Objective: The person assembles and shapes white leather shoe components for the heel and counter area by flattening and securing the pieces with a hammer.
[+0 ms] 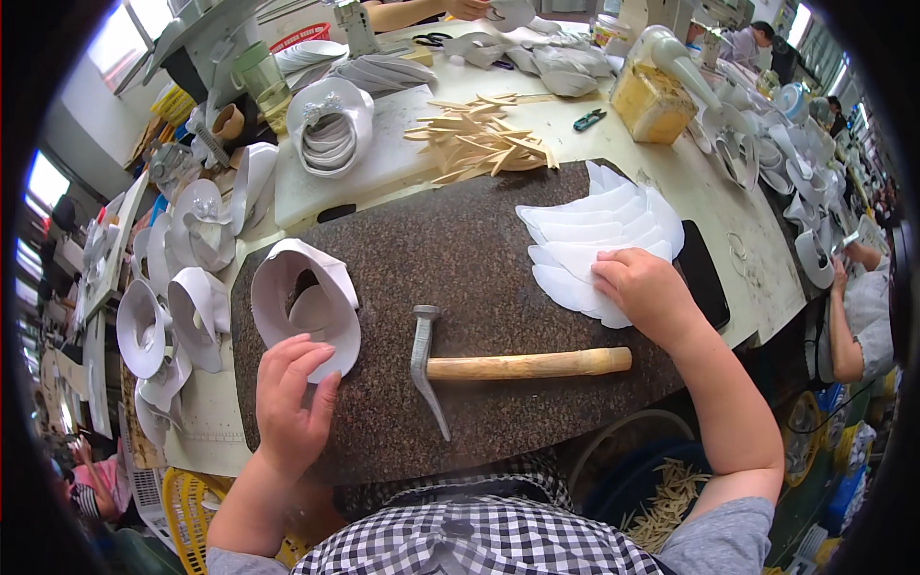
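The left hand (289, 398), its grip loosely parted, is reaching over the near edge of a white shoe upper (275, 287) on the left of the speckled slab (460, 264), contact being unclear; the right hand (654, 295) is resting a narrowed grip on fanned white pieces (594, 230) at the right. Work is apparently standing partway: shaped uppers (195, 307) are sitting along the tabletop (757, 273) at left, while the pieces are lying loose and the hammer (498, 368) unheld.

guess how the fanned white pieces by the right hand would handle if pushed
The white pieces look thin, so they are probably light and easy to slide. Overlapping in a loose fan, they may spread apart rather than move as one. Lying flat, they seem unlikely to roll.
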{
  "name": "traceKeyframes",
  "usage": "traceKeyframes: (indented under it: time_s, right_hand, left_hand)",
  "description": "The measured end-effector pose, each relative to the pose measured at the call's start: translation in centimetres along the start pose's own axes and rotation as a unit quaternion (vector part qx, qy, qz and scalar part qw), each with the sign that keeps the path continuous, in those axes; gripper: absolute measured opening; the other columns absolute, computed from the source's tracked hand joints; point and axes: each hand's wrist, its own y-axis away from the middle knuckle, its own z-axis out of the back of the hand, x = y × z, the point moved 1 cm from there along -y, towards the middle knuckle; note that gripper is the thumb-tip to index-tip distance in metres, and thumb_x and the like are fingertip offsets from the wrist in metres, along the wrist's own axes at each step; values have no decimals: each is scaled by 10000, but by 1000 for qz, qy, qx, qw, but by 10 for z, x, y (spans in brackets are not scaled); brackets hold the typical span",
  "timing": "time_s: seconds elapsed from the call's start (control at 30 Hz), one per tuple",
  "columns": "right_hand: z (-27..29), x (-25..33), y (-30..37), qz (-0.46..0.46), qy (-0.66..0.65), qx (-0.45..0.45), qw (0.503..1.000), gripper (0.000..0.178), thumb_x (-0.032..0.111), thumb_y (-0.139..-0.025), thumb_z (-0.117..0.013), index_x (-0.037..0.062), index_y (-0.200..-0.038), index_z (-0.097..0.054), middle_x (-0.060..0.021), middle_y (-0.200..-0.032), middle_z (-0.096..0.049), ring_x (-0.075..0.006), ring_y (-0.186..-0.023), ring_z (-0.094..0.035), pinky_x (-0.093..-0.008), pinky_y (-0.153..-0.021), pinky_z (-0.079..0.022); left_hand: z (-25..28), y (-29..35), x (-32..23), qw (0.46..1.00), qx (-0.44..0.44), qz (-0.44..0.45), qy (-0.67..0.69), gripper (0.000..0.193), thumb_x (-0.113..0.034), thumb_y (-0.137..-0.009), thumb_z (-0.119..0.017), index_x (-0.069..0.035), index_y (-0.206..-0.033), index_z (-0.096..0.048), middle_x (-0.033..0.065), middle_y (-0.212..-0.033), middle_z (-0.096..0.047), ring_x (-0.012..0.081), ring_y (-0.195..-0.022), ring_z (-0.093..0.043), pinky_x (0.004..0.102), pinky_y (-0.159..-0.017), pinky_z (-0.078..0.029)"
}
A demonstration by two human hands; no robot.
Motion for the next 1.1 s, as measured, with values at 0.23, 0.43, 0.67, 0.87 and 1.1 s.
traceKeyframes:
  time_s: [0.23, 0.43, 0.67, 0.87, 1.1]
  right_hand:
    - [-21, 1, 11, 62, 128, -46, 989, 158, 82, -827, -625, -5, -953, -662, -168, -1008, -704, -270, -983, -702, -332, -833, -583]
    - [-26, 1, 13, 34, 76, -94, 992, 177, 98, -829, -637, -5, -970, -668, -153, -930, -717, -275, -901, -719, -346, -792, -592]
    - [-10, -3, -2, -182, -142, -148, 962, 78, 118, -810, -674, 46, -828, -697, -148, -774, -689, -309, -710, -686, -381, -641, -549]
    - [30, -54, -1, -310, -380, -318, 812, 113, 112, -915, -648, 9, -915, -695, -14, -787, -678, -82, -713, -635, -253, -651, -519]
    - [47, -27, 14, -271, -700, -343, 564, 226, 127, -944, -660, -7, -1117, -606, -96, -995, -698, -195, -883, -707, -354, -792, -611]
  left_hand:
    - [-37, -80, -43, 976, 117, -154, 104, 263, -65, -835, -724, -42, -1091, -672, 113, -1130, -669, 323, -1163, -603, 436, -988, -479]
    - [-122, -117, -82, 938, 182, -275, 106, 362, -203, -881, -719, -47, -1195, -628, 128, -1282, -597, 320, -1248, -550, 423, -1043, -461]
    - [-150, -126, -91, 935, 238, -251, 73, 503, -334, -882, -698, -19, -1257, -582, 142, -1296, -566, 307, -1239, -538, 394, -1059, -439]
    - [-146, -131, -104, 933, 252, -248, 63, 536, -370, -843, -726, -18, -1222, -585, 141, -1247, -579, 310, -1200, -540, 380, -1028, -449]
    - [-133, -141, -112, 945, 252, -171, 120, 541, -376, -868, -734, -22, -1244, -571, 132, -1154, -620, 284, -1131, -561, 385, -981, -458]
